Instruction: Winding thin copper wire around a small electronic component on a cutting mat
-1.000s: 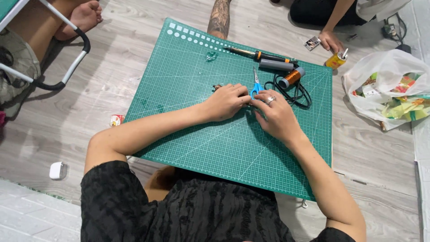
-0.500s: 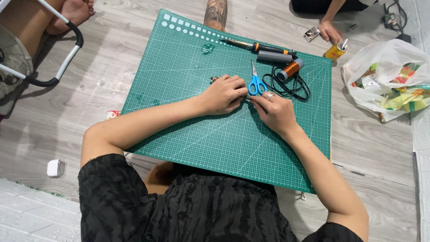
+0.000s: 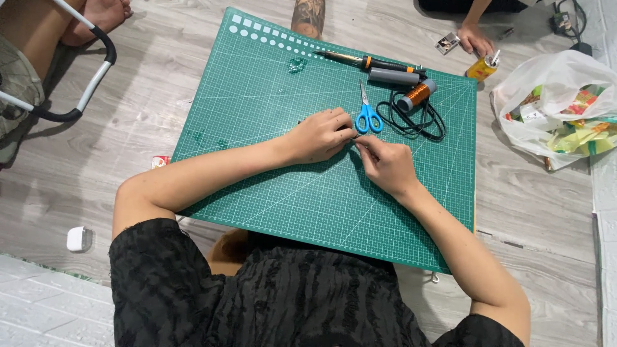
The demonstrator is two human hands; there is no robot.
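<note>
Scissors (image 3: 368, 114) | blades point away, handles toward hands | left hand (image 3: 319, 136), right hand (image 3: 387, 164) grip: cannot tell

Left hand (image 3: 319, 135) and right hand (image 3: 384, 164) meet near centre, fingertips almost touching, both with fingers curled in a pinch. Whether they grip anything cannot be told. Both forearms bare, elbows bent outward, wrists low, knuckles facing up.

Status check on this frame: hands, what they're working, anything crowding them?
Left hand and right hand pinched together on the green cutting mat; item between them too small to tell. Blue-handled scissors lie just beyond the fingers. Black cord nearby.
</note>
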